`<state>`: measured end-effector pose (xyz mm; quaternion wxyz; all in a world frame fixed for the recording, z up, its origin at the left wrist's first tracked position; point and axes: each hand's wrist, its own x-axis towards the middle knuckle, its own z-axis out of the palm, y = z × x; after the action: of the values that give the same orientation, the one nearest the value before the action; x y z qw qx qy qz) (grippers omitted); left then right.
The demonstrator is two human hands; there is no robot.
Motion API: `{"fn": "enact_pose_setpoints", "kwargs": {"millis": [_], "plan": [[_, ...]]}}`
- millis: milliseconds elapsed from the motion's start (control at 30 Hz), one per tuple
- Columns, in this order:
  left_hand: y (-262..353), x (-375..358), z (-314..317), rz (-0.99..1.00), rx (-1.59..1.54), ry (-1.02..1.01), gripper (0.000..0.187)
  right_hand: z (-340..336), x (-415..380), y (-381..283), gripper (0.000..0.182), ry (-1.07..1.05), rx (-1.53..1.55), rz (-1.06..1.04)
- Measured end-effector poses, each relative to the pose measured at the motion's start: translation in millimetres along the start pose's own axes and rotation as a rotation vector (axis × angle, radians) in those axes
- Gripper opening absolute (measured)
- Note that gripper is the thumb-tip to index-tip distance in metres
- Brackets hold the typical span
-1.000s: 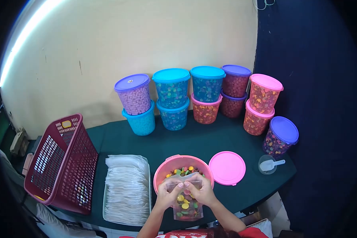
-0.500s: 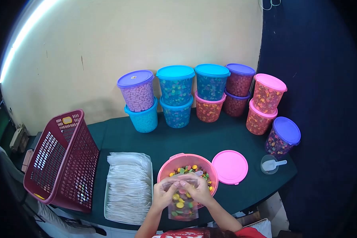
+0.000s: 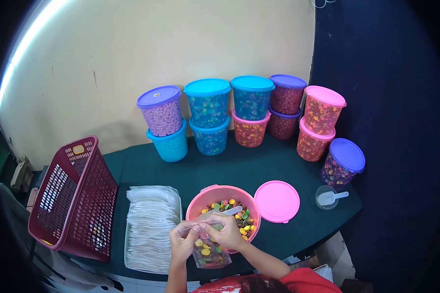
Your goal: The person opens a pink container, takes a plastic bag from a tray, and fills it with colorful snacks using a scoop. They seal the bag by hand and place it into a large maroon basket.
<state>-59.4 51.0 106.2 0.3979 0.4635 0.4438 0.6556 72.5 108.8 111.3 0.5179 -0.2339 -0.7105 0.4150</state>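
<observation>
Both hands pinch the top edge of a clear plastic pouch [image 3: 211, 255] holding colourful candies, in front of the pink tub. My left hand [image 3: 183, 240] closes on the left side of its mouth, and my right hand [image 3: 228, 234] on the right side, thumbs near each other. Behind them, the open pink tub [image 3: 192, 201] contains brown, green, yellow and pink candies [image 3: 247, 222]. A pale scoop [image 3: 233, 210] rests in these candies, its handle pointing right. Just right of the tub lies a round pink lid [image 3: 277, 201].
A tray [image 3: 127, 251] of stacked white pouches [image 3: 153, 229] stands left of the tub. Further left is a maroon basket [image 3: 90, 205]. Lidded candy tubs [image 3: 208, 105] are stacked along the wall. A small clear cup [image 3: 322, 201] with a white scoop [image 3: 330, 197] sits near the right edge.
The view has shifted slightly, so things appear further left. Both hands keep hold of the pouch, which now tilts more, and the scoop in the tub shows more clearly.
</observation>
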Motion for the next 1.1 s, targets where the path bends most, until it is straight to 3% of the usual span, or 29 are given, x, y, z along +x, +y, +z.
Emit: {"fn": "enact_pose_setpoints", "kwargs": {"millis": [100,167,267,400,467,533,833,1000,1067,1100], "plan": [[-5,-2,-1,-0.021,0.029,0.029,0.012,-3,-4,-1,0.014,-0.025,0.042,0.089],[-5,-5,-9,-0.156,-0.023,-0.010,0.014,-9,-5,-1,0.018,-0.189,0.197,0.244],[18,0,-26,-0.324,-0.216,-0.183,0.021,-29,2,-10,0.022,-0.328,0.199,0.107],[-2,8,-21,-0.126,0.007,-0.079,0.016,-29,-6,-2,0.020,-0.227,-0.020,0.140],[-18,11,-23,0.026,0.123,0.050,0.012,-26,-5,-1,0.018,-0.108,-0.097,0.285],[-19,12,-24,0.092,0.248,0.107,0.011,-17,-8,14,0.017,-0.014,0.158,0.274],[-1,-2,-37,-0.057,-0.035,-0.003,0.022,-15,-1,10,0.026,-0.209,0.303,0.308],[0,-8,-32,0.022,0.066,0.088,0.018,-8,4,-2,0.026,-0.135,0.184,0.303],[11,0,-37,0.067,0.103,0.125,0.018,-11,9,1,0.025,-0.218,0.187,0.255],[17,0,-48,-0.015,0.155,0.139,0.018,-10,9,0,0.025,-0.236,0.262,0.321]]}}
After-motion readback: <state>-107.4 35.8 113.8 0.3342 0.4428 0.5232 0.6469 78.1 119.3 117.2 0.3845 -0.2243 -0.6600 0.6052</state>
